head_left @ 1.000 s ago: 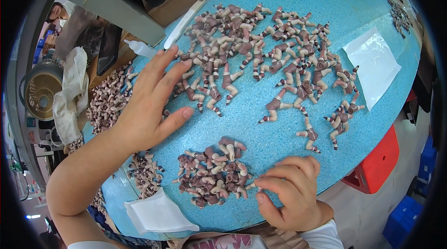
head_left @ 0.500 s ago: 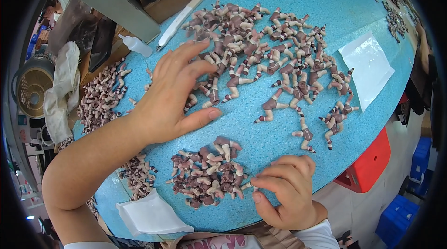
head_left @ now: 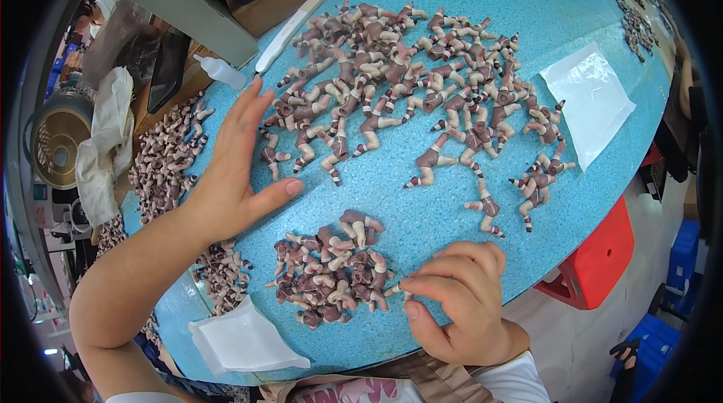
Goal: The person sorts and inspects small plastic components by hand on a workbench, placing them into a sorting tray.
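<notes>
My left hand (head_left: pixel 230 166) is open, fingers stretched and thumb apart, held beside the left edge of a large spread of small figurine leg parts (head_left: pixel 369 64). These have mauve-brown shorts, pale legs and dark-tipped feet. Nearer to me, a smaller heap of the same leg parts (head_left: pixel 327 275) lies on the blue table (head_left: pixel 422 215). At the right side of this heap, my right hand (head_left: pixel 463 305) is closed in a pinch of thumb and forefinger. A small pale bit shows at its fingertips, too little to name.
Another pile of figurine parts (head_left: pixel 166 158) lies along the left edge. A white-handled tool (head_left: pixel 290 34) and a translucent squeeze bottle (head_left: pixel 220 71) are at the back left. White sheets lie front left (head_left: pixel 245 339) and right (head_left: pixel 591 105). A red stool (head_left: pixel 602 256) stands beyond the right edge.
My left hand has moved left off the large spread, its fingers straightening, and more leg parts show where it was. My right hand keeps its pinch in nearly the same place.
</notes>
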### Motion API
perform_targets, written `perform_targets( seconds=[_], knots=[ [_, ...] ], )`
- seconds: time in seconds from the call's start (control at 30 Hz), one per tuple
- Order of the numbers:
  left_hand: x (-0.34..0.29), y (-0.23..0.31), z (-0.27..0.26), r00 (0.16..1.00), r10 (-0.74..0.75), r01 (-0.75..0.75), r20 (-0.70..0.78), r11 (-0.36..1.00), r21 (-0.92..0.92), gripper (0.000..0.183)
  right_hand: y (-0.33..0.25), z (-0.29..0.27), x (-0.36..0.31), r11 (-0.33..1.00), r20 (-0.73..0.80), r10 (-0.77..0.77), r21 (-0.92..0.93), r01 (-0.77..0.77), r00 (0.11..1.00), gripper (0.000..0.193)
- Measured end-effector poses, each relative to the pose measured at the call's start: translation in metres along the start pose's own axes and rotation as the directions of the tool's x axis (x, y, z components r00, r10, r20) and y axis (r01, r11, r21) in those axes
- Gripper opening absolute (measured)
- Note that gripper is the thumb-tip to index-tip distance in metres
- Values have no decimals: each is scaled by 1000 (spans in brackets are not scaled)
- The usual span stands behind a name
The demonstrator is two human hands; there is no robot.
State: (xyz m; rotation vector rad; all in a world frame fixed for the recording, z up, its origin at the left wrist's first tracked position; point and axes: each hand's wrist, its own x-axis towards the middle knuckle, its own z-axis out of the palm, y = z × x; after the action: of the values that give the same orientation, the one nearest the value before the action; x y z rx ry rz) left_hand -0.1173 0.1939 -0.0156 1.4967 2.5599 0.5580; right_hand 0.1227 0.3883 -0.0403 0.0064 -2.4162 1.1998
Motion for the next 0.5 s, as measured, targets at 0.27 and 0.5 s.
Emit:
perform_targets(
  seconds=[0.27, 0.5],
  knots=[
    [33, 14, 12, 997, 62, -57, -41, 992, 114, 86, -3, 0, -1, 999, -32, -15, -42, 13, 999, 23],
    [15, 6, -23, 977, 35, -49, -208, 997, -60, 51, -2, -37, -20, 910, -262, 9, -398, -117, 965, 31]
  ],
)
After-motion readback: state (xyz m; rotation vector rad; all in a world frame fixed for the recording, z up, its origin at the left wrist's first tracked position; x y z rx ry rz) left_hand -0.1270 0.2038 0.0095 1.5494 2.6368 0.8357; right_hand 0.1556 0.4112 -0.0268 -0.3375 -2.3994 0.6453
